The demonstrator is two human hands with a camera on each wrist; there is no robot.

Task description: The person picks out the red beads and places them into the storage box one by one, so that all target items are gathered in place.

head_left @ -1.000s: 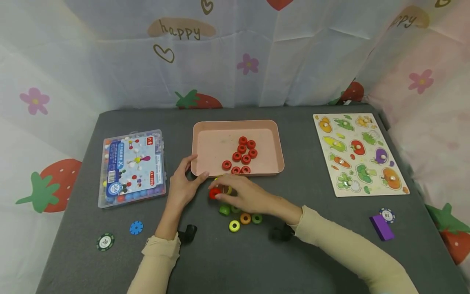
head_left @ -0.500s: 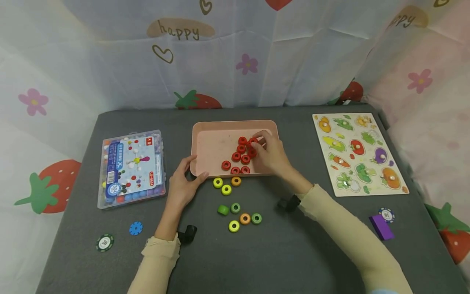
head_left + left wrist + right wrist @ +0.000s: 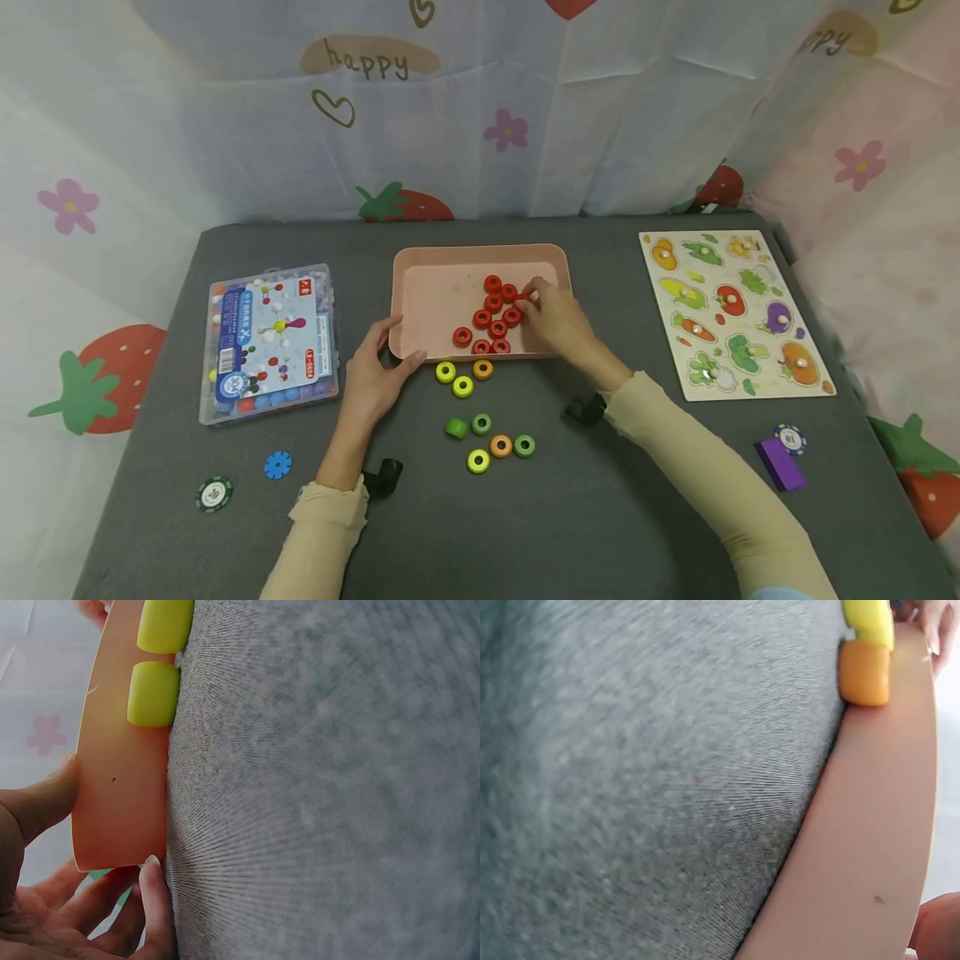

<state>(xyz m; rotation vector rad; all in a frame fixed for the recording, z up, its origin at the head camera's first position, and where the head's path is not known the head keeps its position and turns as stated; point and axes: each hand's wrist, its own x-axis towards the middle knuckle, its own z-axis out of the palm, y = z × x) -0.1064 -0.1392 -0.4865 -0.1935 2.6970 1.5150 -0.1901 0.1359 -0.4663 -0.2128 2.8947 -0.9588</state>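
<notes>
In the head view a shallow pink tray (image 3: 438, 292) lies mid-table with several red ring-shaped beads (image 3: 462, 336) grouped in its right half. My left hand (image 3: 377, 375) grips the tray's near left corner; in the left wrist view the thumb (image 3: 52, 793) lies at the wall's upper edge and the fingers bend round the end. Inside the tray, at the right of the group, my right hand (image 3: 558, 321) pinches a red bead (image 3: 522, 297) between thumb and fingers. Most of my right hand is out of frame in the right wrist view.
Yellow beads (image 3: 462, 387) and an orange bead (image 3: 482, 369) sit by the tray's front wall. Nearer lie green beads (image 3: 524, 446) and others. A clear plastic case (image 3: 270, 337) stands left, a vegetable puzzle board (image 3: 738, 317) right. Chips (image 3: 215, 494) and a purple block (image 3: 781, 464) lie around.
My right hand has carried a red bead from the front of the tray into its right half. Nearby red beads have shifted slightly left. My left hand stays at the tray corner.
</notes>
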